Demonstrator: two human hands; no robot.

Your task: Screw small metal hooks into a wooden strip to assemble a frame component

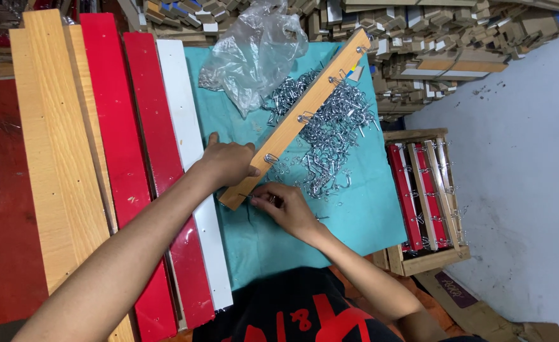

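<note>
1. Your left hand [229, 163] grips the wooden strip [298, 117] near its near end, fingers wrapped over the edge and closed firmly on the wood. The strip lies diagonally across the teal cloth [355, 221], its far end pointing to the far right.

2. Your right hand [286, 206] sits just beside the strip's near end, fingertips pinched narrowly together on something small and metallic, most likely one of the metal hooks [336, 136]; the piece itself is too small to make out.

3. To do this step well, keep the left grip steady so the strip does not pivot on the cloth, and line the small part up squarely with the end of the wood before you press or turn it.

4. Several hooks already stand along the strip, so match their facing and spacing as you go.

5. The loose pile of hooks lies on the cloth just right of the strip, within easy reach. A clear plastic bag [254, 54] rests at the far edge of the cloth.

6. Red, white and bare wooden boards [102, 126] are stacked to your left; a wooden crate [426, 259] holding finished strips stands on your right.
</note>
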